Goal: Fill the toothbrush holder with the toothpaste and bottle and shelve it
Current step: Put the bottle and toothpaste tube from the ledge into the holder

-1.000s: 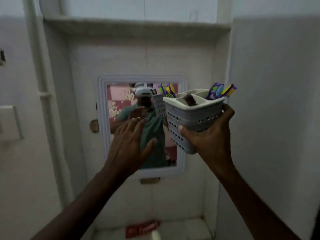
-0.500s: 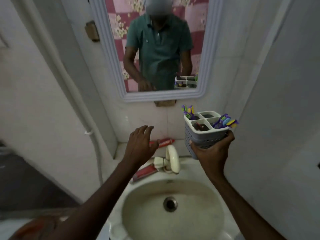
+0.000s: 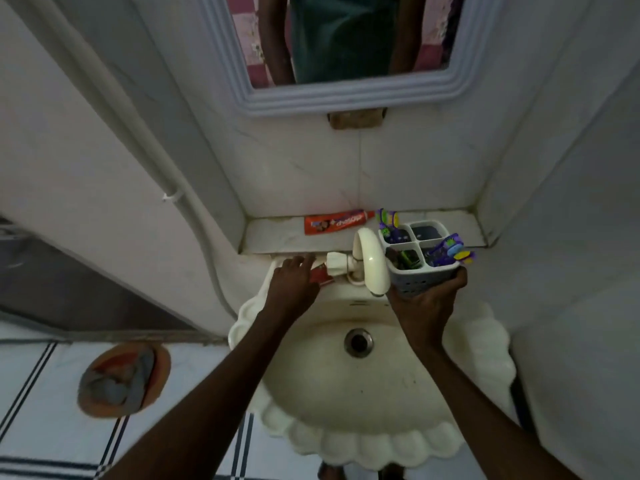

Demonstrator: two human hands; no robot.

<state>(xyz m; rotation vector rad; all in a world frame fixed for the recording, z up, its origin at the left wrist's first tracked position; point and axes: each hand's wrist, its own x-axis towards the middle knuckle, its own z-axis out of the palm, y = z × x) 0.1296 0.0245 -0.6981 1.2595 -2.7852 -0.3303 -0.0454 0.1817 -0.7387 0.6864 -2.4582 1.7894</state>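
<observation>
Two outstretched hands: right hand [image 3: 424, 303] clutching toothbrush holder [image 3: 420, 268], left hand [image 3: 292, 282] spread on toothpaste [image 3: 320, 274].

left hand [image 3: 292, 284]: extended, palm down | right hand [image 3: 424, 304]: gripping, raised

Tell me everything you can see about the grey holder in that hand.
The holder is a pale grey tub, plastic by its look, split by a cross wall into four compartments, with small slots in its sides. The right hand grips it from below, roughly upright, above the sink beside the tap. Purple and yellow toothbrushes poke from two compartments; a third holds something dark and greenish; the back right one looks empty.
</observation>
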